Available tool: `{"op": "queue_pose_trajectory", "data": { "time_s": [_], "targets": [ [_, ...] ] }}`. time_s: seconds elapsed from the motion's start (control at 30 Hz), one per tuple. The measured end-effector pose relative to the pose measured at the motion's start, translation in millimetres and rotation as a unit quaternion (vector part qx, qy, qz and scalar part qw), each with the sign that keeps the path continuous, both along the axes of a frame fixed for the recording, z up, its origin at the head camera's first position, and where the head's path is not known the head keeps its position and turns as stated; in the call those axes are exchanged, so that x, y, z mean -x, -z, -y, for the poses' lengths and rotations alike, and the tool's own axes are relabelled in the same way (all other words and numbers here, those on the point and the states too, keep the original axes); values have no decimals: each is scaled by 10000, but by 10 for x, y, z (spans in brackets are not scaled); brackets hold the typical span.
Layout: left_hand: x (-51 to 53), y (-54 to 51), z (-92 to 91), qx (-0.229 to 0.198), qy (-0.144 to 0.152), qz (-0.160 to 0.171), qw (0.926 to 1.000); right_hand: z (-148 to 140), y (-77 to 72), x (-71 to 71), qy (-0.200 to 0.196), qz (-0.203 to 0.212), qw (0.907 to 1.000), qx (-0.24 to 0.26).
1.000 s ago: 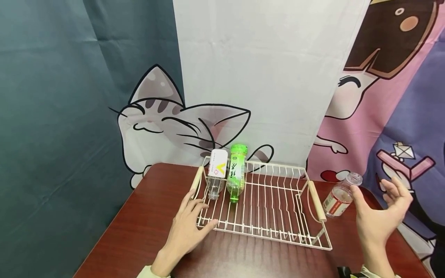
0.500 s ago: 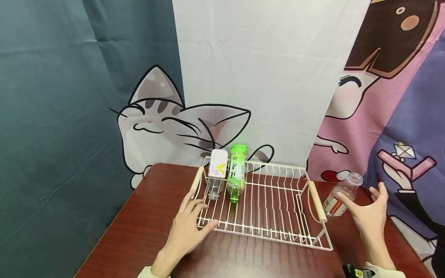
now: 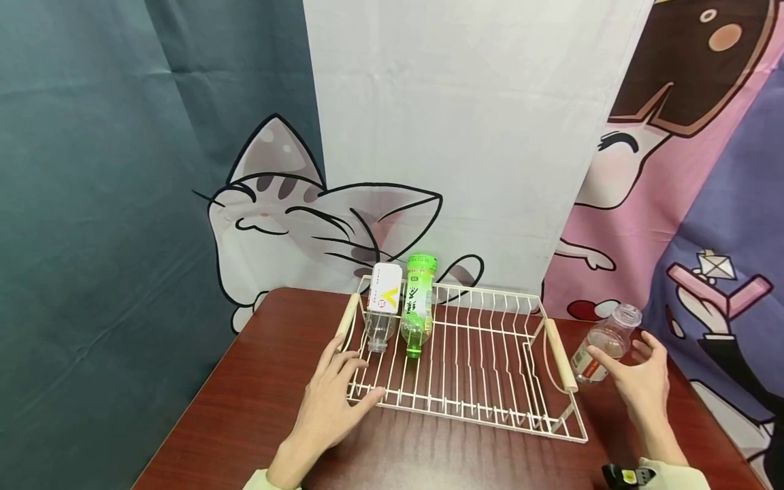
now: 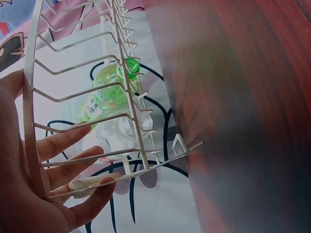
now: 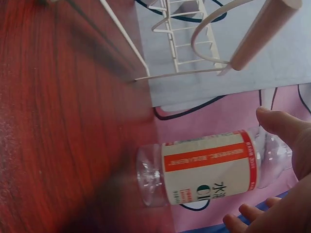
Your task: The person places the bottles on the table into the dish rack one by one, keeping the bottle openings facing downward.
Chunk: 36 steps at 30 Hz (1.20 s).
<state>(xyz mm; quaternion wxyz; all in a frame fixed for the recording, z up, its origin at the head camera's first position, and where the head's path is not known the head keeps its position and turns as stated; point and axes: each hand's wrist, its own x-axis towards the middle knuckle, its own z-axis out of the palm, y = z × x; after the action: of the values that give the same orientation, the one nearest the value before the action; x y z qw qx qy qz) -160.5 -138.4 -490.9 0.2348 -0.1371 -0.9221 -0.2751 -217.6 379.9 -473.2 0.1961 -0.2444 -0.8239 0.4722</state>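
Observation:
A clear plastic bottle [image 3: 599, 347] with a cream-and-red label stands on the table, right of a white wire dish rack [image 3: 474, 408]. My right hand [image 3: 642, 388] is beside this bottle, thumb and fingers spread on either side of it. In the right wrist view the thumb [image 5: 279, 121] appears apart from the bottle; contact by the other fingers is unclear. My left hand [image 3: 327, 401] rests at the rack's left front corner, fingers spread. In the rack's left part lean a clear bottle with a white label [image 3: 384, 289] and a green bottle [image 3: 418, 292], necks down.
Wooden handles [image 3: 560, 355] rise at both ends of the rack. The rack stands on a reddish-brown table [image 3: 245, 381]. Behind it hangs a cloth backdrop [image 3: 465, 136] printed with cartoon figures.
My right hand has moved left toward the bottle with the cream-and-red label, its thumb now in front of it. The left hand, rack and bottles have stayed in place.

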Motion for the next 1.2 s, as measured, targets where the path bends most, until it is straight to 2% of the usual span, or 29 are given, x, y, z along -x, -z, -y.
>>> {"op": "queue_pose_trajectory", "data": {
  "time_s": [0.33, 0.6, 0.97, 1.2],
  "targets": [
    [-16, 3, -2, 19, -25, 27, 10000, -58, 171, 75, 57, 185, 9993, -313],
    [-8, -18, -7, 19, 20, -13, 10000, -60, 239, 110, 129, 225, 9988, -410],
    [2, -8, 3, 97, 34, -131, 9999, -36, 286, 115, 166, 77, 9993, -322],
    [6, -10, 5, 165, 32, -158, 9997, -23, 256, 67, 227, -72, 9997, 15]
  ]
}}
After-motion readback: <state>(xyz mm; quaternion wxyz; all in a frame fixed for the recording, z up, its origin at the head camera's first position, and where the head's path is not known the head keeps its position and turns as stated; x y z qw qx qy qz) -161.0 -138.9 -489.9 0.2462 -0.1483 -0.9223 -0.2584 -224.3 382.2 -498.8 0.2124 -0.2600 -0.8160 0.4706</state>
